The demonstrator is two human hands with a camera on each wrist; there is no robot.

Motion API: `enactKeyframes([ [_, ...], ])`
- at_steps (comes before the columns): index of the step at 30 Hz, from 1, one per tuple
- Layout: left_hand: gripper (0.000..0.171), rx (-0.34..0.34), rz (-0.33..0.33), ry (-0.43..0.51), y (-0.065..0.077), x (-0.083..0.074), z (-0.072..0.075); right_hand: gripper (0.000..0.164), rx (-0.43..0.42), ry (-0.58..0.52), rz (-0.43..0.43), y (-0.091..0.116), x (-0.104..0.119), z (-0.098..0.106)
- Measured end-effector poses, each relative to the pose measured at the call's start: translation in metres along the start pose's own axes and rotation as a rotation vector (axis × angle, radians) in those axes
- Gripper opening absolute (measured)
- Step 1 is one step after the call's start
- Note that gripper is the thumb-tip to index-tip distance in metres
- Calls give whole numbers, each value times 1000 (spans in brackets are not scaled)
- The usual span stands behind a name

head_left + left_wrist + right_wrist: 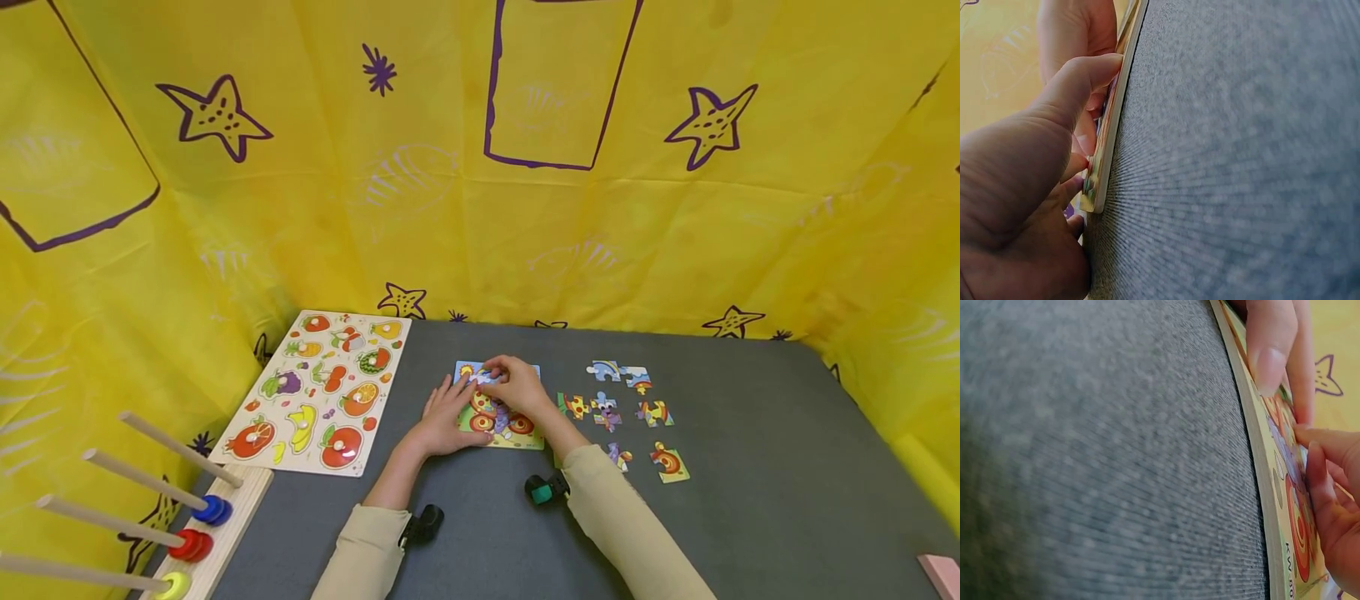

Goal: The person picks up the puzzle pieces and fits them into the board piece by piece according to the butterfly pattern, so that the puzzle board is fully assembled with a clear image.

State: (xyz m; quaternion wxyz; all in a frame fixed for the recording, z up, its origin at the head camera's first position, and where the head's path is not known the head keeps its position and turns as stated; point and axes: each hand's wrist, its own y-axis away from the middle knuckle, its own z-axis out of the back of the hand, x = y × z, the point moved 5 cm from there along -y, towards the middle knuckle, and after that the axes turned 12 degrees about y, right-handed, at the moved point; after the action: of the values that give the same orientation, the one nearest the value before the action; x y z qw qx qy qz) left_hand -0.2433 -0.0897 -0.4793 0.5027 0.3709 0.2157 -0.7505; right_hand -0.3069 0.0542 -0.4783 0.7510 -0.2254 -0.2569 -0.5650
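Note:
A small picture puzzle board [528,442] with a cartoon butterfly lies flat on the dark table. My left hand [442,421] rests over its left side, fingers spread and straight, with the thumb on the near edge in the left wrist view. Above the board's upper middle, my right hand [521,387] pinches a puzzle piece [485,377] against the surface, close to the left fingertips. The fingers hide most of that piece. In the right wrist view, the right thumb and index finger [1329,444] meet at the board's face.
Several loose jigsaw pieces [606,411] are spread to the board's right. A fruit peg board [348,454] lies at the left, beside a wooden stacker [251,483] with upright rods and coloured rings. A pink object [941,575] shows at the right edge. Yellow cloth [450,233] encloses the table.

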Motion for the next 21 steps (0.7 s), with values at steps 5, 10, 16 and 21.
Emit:
enactKeyframes([
  [5, 94, 0, 5, -15, -1, 0, -1, 31, -25, 33, 17, 4, 4, 1],
  [10, 95, 5, 7, -26, -2, -1, -3, 29, -4, -18, 2, 10, -1, 13],
  [16, 96, 3, 20, -42, -2, 1, -3, 18, -106, -34, 15, 19, -26, 49],
  [21, 97, -1, 21, -32, -1, 2, -2, 17, -186, 13, -17, 32, -60, 88],
])
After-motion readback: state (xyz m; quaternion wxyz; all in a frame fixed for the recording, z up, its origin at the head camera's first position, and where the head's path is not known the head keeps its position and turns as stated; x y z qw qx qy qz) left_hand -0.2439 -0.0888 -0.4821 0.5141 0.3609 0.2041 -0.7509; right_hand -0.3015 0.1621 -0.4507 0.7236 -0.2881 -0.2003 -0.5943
